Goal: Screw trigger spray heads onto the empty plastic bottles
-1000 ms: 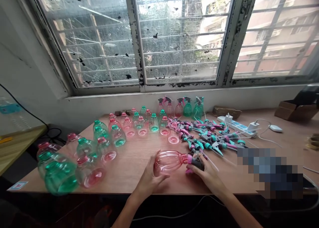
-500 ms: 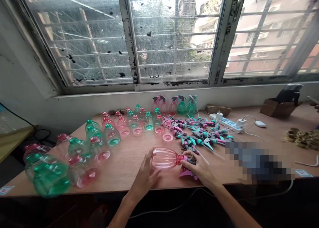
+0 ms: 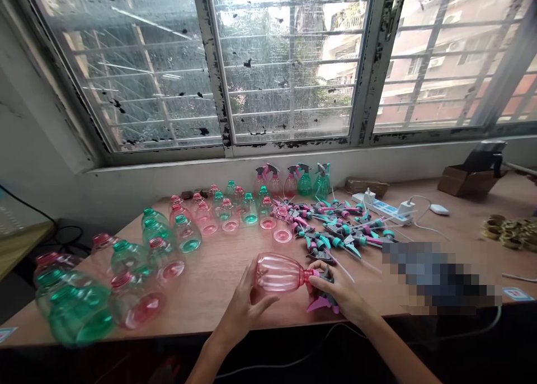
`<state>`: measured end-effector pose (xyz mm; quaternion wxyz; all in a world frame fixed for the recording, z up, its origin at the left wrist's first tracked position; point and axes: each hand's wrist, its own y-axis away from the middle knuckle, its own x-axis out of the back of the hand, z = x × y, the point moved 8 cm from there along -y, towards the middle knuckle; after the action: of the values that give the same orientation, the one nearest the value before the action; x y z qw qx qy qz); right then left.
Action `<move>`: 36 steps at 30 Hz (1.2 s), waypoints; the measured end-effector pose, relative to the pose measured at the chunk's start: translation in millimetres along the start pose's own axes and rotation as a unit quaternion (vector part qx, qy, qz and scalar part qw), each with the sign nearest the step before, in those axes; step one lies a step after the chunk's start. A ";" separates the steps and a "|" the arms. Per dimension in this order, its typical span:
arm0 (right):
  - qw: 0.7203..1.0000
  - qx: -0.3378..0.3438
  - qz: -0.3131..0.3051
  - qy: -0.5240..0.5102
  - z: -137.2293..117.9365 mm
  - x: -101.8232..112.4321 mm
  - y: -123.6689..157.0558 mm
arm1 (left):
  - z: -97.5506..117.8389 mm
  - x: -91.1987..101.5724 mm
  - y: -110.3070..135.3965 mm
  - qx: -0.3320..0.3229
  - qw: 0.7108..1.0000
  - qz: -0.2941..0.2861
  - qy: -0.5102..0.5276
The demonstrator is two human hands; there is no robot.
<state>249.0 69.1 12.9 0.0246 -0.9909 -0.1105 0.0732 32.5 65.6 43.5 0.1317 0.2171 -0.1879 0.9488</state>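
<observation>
Translucent pink plastic, ribbed along its length, makes up the bottle (image 3: 279, 273) held sideways over the near middle of the bench (image 3: 201, 294), its base to the left and its neck to the right. The left hand (image 3: 241, 308) is partly open, its fingers curled around the base, with the thumb stretched out along the near side; whether the thumb touches the plastic I cannot tell. The right hand (image 3: 342, 294) is closed around a grey and pink spray head (image 3: 321, 304) at the bottle's neck, the pink trigger pointing towards the near edge. How far the collar sits on the neck is hidden by the fingers.

Just beyond the right hand, a tangled heap of spray heads (image 3: 331, 227) in turquoise, pink and grey spreads to the right, white tubes sticking out. Open pink and green bottles (image 3: 151, 227) stand in a curving band from the near left to the far middle. Against the far wall, several sprayers (image 3: 304, 181) stand upright with heads on. Farther right are a white and blue power strip (image 3: 388, 210) and a cardboard box (image 3: 470, 179).
</observation>
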 end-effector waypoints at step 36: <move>0.999 0.017 0.016 -0.035 2.5 4.0 -2.7 | 0.4 -8.0 6.2 -0.035 0.997 -0.053 -0.052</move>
<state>251.9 72.7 10.1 0.0361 -0.9888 -0.0941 0.1104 37.5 58.6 38.3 0.1799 0.2711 -0.2161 0.9206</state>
